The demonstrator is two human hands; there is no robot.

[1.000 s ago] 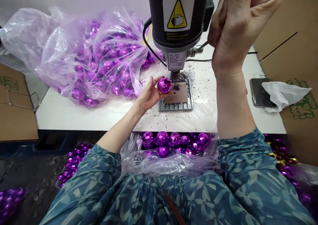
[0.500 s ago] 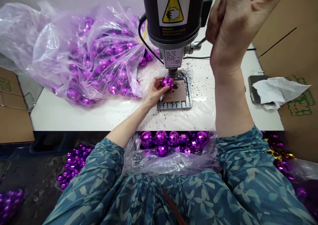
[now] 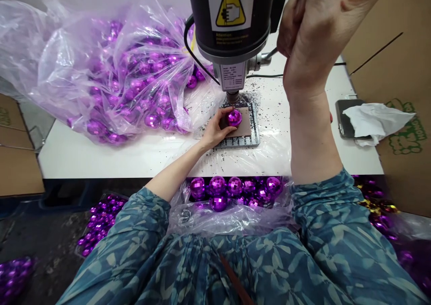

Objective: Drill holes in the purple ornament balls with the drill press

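Between the thumb and fingers of my left hand [image 3: 218, 127] is a shiny purple mirror-faceted ball [image 3: 235, 117]. The ball is over the brown square pad [image 3: 245, 127] on the slotted metal base [image 3: 255, 139], just below the chuck [image 3: 232, 97] of a bench drill press [image 3: 230, 31]. Raised at the upper right, my right hand [image 3: 319, 35] is closed in a fist beside the drill's dark motor housing. What its fingers wrap round is hidden, though a thin lever [image 3: 271, 53] runs from the drill toward it.
A clear plastic bag [image 3: 134, 85] of purple balls lies on the white table [image 3: 101, 156] at left. More purple balls [image 3: 217, 186] sit in plastic below the front edge. A phone [image 3: 348, 121] under white tissue [image 3: 380, 121] lies at right by a cardboard box [image 3: 377, 17]. Dark crumbs surround the base.
My left hand has moved the purple ball slightly right and down, onto the middle of the pad area below the chuck. My right hand stays raised in a fist.
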